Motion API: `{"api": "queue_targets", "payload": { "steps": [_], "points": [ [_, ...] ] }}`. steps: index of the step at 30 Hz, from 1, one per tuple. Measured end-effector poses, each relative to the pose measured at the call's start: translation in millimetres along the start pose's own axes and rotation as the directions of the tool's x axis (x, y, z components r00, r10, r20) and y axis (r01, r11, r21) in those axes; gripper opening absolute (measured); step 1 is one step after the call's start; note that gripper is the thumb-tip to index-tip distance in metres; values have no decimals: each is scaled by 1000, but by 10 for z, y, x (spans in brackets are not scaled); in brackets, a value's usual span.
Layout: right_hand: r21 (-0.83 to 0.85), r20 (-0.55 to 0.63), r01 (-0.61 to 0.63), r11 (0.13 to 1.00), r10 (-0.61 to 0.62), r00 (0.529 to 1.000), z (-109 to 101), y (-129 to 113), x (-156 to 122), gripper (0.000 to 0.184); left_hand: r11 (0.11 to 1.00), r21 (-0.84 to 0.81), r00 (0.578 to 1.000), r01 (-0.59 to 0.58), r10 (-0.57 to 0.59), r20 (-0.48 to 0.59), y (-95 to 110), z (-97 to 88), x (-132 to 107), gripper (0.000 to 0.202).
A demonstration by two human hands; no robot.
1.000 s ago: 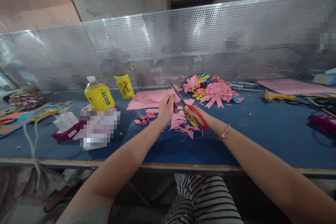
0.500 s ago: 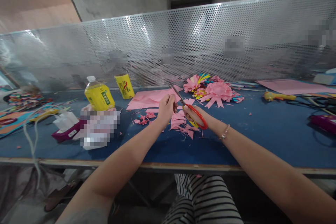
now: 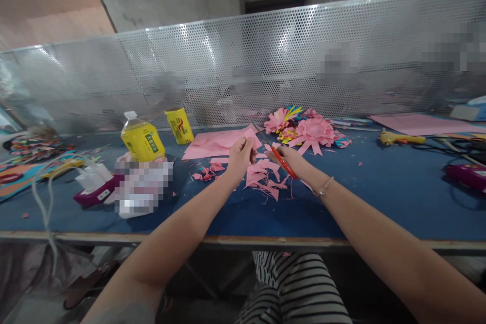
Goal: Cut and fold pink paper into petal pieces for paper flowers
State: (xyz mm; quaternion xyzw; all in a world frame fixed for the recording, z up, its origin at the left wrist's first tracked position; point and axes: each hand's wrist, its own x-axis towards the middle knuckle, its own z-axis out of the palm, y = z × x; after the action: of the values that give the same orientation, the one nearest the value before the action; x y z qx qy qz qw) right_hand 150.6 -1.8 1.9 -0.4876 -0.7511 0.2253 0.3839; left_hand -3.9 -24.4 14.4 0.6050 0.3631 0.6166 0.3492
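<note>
My left hand (image 3: 241,158) is closed, pinching a small piece of pink paper (image 3: 252,133) above the table. In my right hand (image 3: 293,160) is a pair of scissors (image 3: 284,163) with red handles; the fingers are wrapped in the loops. The blades point up and to the left, just right of the held paper, and whether they touch it I cannot tell. Below both hands lies a heap of pink paper scraps (image 3: 261,176). Behind my left hand, pink sheets (image 3: 205,144) lie flat. Beyond my right hand sits a pink paper flower (image 3: 316,131) among yellow and blue strips.
On the left stand a yellow-labelled bottle (image 3: 142,137), a yellow packet (image 3: 179,126) and a purple box (image 3: 94,191). At the right are a yellow glue gun (image 3: 400,138), cables and another purple box (image 3: 467,176). A perforated metal screen (image 3: 212,71) backs the blue table (image 3: 341,207).
The scissors have turned in my right hand, so the handles look narrower and the blades sit slightly lower and farther right. My left hand stays nearly in place with the paper.
</note>
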Motion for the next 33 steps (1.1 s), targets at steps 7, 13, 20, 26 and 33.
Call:
{"api": "queue_targets", "payload": {
  "steps": [7,13,20,26,33],
  "points": [
    [-599,50,44,800,-17,999,-152,230,53,24,987,-80,988,143,-137,71,-30,20,17,23],
    [-626,138,159,763,-92,986,-128,225,28,25,985,16,981,169,-170,89,-54,37,25,17],
    [-577,14,60,814,-63,998,-163,153,25,24,985,143,986,101,-118,116,-80,21,39,18],
    [-14,-20,163,987,-163,986,-138,17,45,26,975,200,978,95,-129,164,-69,30,22,20],
    [203,70,143,969,-160,985,-78,6,20,18,959,251,962,135,-187,197,-49,47,18,19]
  ]
}}
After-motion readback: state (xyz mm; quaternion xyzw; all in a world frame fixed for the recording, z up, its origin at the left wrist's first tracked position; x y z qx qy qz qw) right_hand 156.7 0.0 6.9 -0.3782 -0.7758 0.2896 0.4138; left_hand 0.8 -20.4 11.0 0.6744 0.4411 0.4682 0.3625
